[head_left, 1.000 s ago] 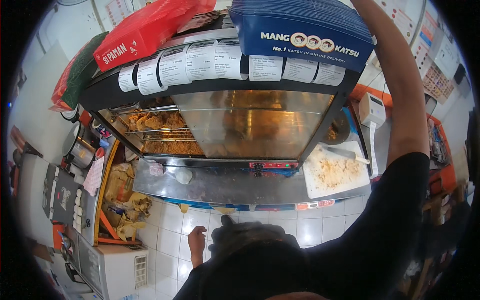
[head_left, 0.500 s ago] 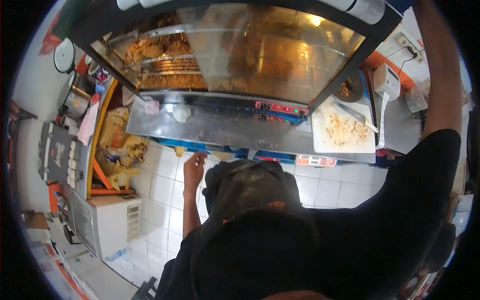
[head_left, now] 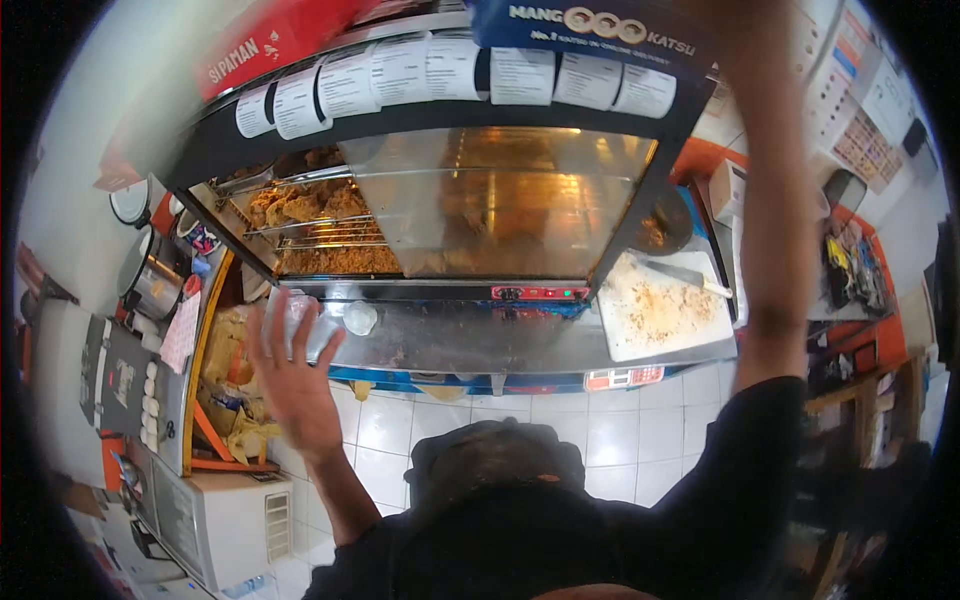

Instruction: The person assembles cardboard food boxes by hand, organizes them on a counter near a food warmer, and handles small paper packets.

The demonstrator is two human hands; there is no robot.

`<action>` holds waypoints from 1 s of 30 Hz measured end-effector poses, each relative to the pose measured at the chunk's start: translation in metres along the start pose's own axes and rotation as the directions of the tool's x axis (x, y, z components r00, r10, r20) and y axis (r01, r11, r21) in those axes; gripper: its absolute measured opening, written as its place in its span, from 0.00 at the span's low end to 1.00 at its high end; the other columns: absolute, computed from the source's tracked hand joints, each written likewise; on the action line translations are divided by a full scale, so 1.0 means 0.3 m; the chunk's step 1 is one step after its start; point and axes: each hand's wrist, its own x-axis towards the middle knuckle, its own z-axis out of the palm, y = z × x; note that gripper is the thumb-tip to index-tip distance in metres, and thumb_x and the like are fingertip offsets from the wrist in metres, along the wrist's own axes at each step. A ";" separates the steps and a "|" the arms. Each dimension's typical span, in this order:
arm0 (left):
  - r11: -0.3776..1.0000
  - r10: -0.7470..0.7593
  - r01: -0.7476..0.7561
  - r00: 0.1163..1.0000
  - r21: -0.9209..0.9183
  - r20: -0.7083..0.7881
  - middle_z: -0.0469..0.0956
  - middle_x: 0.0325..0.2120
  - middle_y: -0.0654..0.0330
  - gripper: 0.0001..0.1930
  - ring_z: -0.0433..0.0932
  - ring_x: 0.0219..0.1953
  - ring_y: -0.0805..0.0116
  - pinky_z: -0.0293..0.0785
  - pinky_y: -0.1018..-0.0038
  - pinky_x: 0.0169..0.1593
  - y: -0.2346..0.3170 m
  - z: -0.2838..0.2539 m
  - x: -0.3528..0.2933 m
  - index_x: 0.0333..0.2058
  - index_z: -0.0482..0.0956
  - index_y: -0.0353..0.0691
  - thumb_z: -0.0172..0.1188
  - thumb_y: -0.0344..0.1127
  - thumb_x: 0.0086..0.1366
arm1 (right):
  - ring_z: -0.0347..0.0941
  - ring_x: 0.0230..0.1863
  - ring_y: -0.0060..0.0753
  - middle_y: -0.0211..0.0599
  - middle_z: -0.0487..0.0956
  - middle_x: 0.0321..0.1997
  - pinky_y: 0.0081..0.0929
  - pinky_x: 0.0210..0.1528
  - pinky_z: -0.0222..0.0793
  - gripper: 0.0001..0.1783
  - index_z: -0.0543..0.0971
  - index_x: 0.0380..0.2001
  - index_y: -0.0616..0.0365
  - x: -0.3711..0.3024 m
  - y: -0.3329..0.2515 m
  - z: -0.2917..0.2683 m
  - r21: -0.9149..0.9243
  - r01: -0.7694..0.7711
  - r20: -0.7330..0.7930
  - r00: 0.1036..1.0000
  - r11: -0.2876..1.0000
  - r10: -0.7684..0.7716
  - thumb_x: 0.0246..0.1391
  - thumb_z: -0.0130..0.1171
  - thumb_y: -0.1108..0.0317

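My left hand (head_left: 298, 385) is raised with its fingers spread, holding nothing, in front of the left end of the steel counter (head_left: 430, 345). Its fingertips overlap a small clear plastic bag (head_left: 300, 308) in the view; I cannot tell whether they touch. My right arm reaches far up past the right side of a glass-fronted food warmer (head_left: 520, 215). At the top edge, by a dark blue sign box (head_left: 600, 30), my right hand (head_left: 745, 25) is blurred and partly cut off, its fingers unreadable. Breaded fried pieces (head_left: 310, 205) lie on the warmer's racks.
A white cutting board (head_left: 665, 320) with crumbs and a knife (head_left: 685, 277) lies at the counter's right. Behind it is a dark pan (head_left: 660, 225). Paper slips (head_left: 400, 72) hang along the warmer's top. To the left stand a steel pot (head_left: 155, 280) and crumpled brown paper (head_left: 230, 350).
The view has tilted up, showing the warmer's top and signs. My left hand has risen and its fingers have spread. My right arm has swung left toward the warmer's top right corner.
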 end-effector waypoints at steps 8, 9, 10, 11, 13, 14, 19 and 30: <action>0.870 -0.088 0.208 0.957 0.447 -0.276 0.68 0.58 0.50 0.29 0.71 0.58 0.58 0.75 0.62 0.55 -0.048 -0.432 -0.242 0.65 0.59 0.33 0.52 0.35 0.66 | 0.71 0.56 0.34 0.34 0.80 0.45 0.36 0.65 0.60 0.16 0.81 0.45 0.56 -0.413 -0.771 0.180 0.434 0.000 -0.092 0.995 0.901 0.044 0.56 0.59 0.60; 0.770 -0.035 0.136 0.985 0.623 -0.171 0.68 0.57 0.50 0.30 0.72 0.57 0.59 0.75 0.62 0.54 -0.086 -0.533 -0.301 0.65 0.59 0.33 0.53 0.33 0.65 | 0.71 0.57 0.34 0.34 0.79 0.48 0.35 0.63 0.61 0.19 0.79 0.49 0.56 -0.482 -0.859 0.178 0.439 -0.251 -0.006 0.959 0.863 0.283 0.57 0.59 0.58; 0.635 -0.025 0.085 0.996 0.768 -0.089 0.68 0.56 0.51 0.30 0.72 0.56 0.60 0.75 0.63 0.54 -0.109 -0.611 -0.352 0.65 0.59 0.34 0.53 0.31 0.64 | 0.70 0.58 0.34 0.34 0.78 0.51 0.36 0.62 0.62 0.22 0.77 0.52 0.55 -0.541 -0.938 0.194 0.494 -0.509 0.073 0.833 0.705 0.549 0.59 0.57 0.54; 0.740 -0.188 0.328 0.939 0.588 -0.288 0.70 0.54 0.51 0.30 0.73 0.54 0.60 0.74 0.64 0.54 -0.121 -0.649 -0.388 0.64 0.60 0.34 0.53 0.30 0.63 | 0.70 0.58 0.34 0.34 0.76 0.53 0.36 0.60 0.62 0.25 0.76 0.55 0.54 -0.596 -1.013 0.206 0.542 -0.696 0.145 0.629 0.470 0.764 0.61 0.55 0.51; 0.695 -0.459 0.574 0.818 0.434 -0.347 0.74 0.49 0.53 0.28 0.74 0.50 0.61 0.72 0.66 0.55 -0.142 -0.795 -0.495 0.61 0.63 0.33 0.53 0.30 0.61 | 0.68 0.59 0.35 0.34 0.74 0.58 0.38 0.61 0.60 0.31 0.71 0.61 0.51 -0.691 -1.152 0.252 0.645 -0.742 0.450 0.172 -0.185 0.877 0.65 0.48 0.41; 0.621 -0.532 0.584 0.804 0.523 -0.267 0.76 0.45 0.54 0.26 0.76 0.47 0.62 0.72 0.68 0.53 -0.151 -0.850 -0.533 0.58 0.67 0.32 0.53 0.30 0.60 | 0.67 0.60 0.35 0.34 0.72 0.60 0.39 0.61 0.59 0.34 0.69 0.63 0.50 -0.753 -1.219 0.257 0.589 -0.665 0.611 -0.005 -0.459 0.792 0.66 0.46 0.38; 0.261 -0.872 0.825 0.424 0.501 -0.245 0.79 0.40 0.56 0.21 0.78 0.43 0.66 0.75 0.69 0.46 -0.147 -0.997 -0.719 0.51 0.74 0.28 0.55 0.29 0.59 | 0.69 0.59 0.32 0.37 0.71 0.63 0.29 0.60 0.64 0.31 0.65 0.67 0.51 -0.852 -1.569 0.141 0.292 -0.421 0.938 -0.047 -0.859 0.342 0.69 0.46 0.46; 0.486 -0.805 0.167 0.469 0.858 0.364 0.77 0.53 0.47 0.28 0.75 0.55 0.53 0.69 0.63 0.59 -0.043 -0.461 -0.846 0.56 0.73 0.31 0.67 0.45 0.64 | 0.74 0.37 0.20 0.30 0.77 0.37 0.19 0.32 0.70 0.19 0.75 0.57 0.60 -0.916 -1.583 -0.163 0.302 -0.562 0.558 -0.551 -0.770 0.620 0.64 0.57 0.68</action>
